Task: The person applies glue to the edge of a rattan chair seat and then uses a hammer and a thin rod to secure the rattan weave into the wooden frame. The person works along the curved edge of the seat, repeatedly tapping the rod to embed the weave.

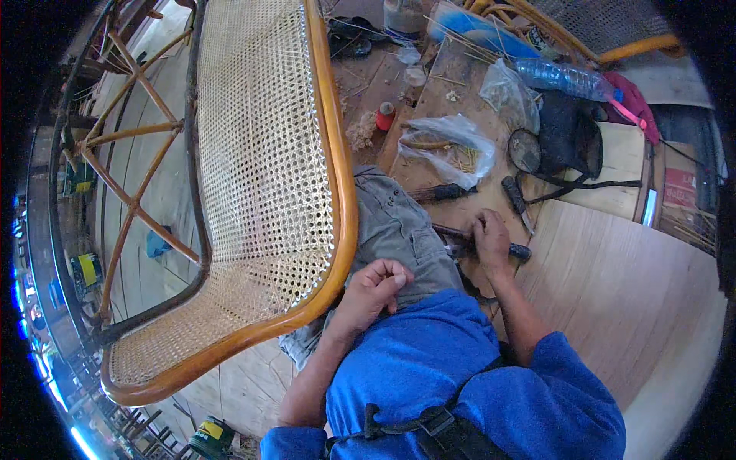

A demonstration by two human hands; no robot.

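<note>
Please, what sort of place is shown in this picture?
Probably a furniture workshop: there are a cane-woven chair, a black-handled tool and a plastic bag with thin strips inside.

My left hand (374, 293) is curled above my grey trousers (395, 218), beside the cane-webbed rattan chair (264, 161). My right hand (491, 238) lies at a black-ended tool (520, 251), near a screwdriver (513, 193) and a clear plastic bag (480, 147).

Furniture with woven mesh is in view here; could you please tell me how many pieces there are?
2: a large tan-meshed piece at left, near the left hand, and a greyer piece partly cut off at top right. Others may be hidden.
</note>
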